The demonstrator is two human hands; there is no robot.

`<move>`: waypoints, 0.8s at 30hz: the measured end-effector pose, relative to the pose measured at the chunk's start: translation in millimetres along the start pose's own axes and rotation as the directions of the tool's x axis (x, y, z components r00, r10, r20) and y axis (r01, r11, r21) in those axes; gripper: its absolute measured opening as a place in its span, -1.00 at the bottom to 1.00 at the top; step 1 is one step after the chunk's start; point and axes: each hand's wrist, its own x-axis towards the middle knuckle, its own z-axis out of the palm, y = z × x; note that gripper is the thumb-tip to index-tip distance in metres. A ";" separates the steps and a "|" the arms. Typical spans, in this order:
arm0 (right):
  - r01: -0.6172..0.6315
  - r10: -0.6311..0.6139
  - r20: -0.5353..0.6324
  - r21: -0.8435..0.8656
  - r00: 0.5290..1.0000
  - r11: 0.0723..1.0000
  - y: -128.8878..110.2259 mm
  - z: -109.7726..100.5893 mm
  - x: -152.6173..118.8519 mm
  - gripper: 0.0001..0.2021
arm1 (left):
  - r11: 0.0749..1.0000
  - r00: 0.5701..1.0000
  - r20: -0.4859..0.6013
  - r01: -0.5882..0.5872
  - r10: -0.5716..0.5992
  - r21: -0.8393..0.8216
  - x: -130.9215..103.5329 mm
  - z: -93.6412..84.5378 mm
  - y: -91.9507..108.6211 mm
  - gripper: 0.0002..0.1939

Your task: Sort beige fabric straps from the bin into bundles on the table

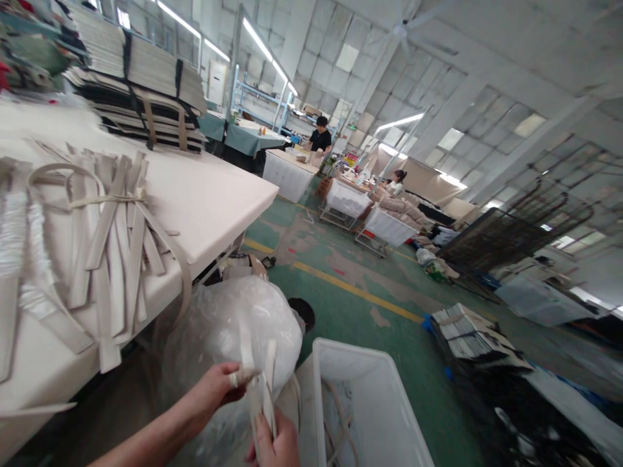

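Low in the middle of the view, my right hand [277, 441] is closed round several pale fabric strips [267, 395] that stick up from the fingers. My left hand [224, 389] meets them from the left, its fingers pinched at the strips, with a light wrapping on one finger. Behind both hands is a large clear plastic bag [263, 305]. On the pale table [233, 188] at the left lies a tied bundle of similar strips [111, 240], with more strips beside it.
A white plastic bin [389, 402] with a few strips inside stands right of my hands. Strapped stacks [141, 71] sit on the table's far side. Two people [320, 137] work farther back. Another stack [467, 331] lies at the right.
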 end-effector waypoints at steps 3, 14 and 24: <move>0.055 -0.055 0.025 0.001 0.998 0.998 -8.2 0.2 9.9 -0.26 | 1.000 0.999 0.033 0.019 -0.020 0.023 -4.3 2.5 -5.1 -0.54; 0.050 -0.048 0.083 -0.032 0.995 0.998 4.2 -1.3 -4.0 -0.26 | 0.998 0.998 -0.029 0.051 -0.050 0.028 -8.3 -4.8 -4.8 -0.50; 0.038 -0.034 0.176 -0.024 0.984 0.999 -7.0 -12.6 -11.3 -0.41 | 0.997 0.989 -0.146 0.007 -0.019 -0.079 3.5 -23.6 15.4 -0.54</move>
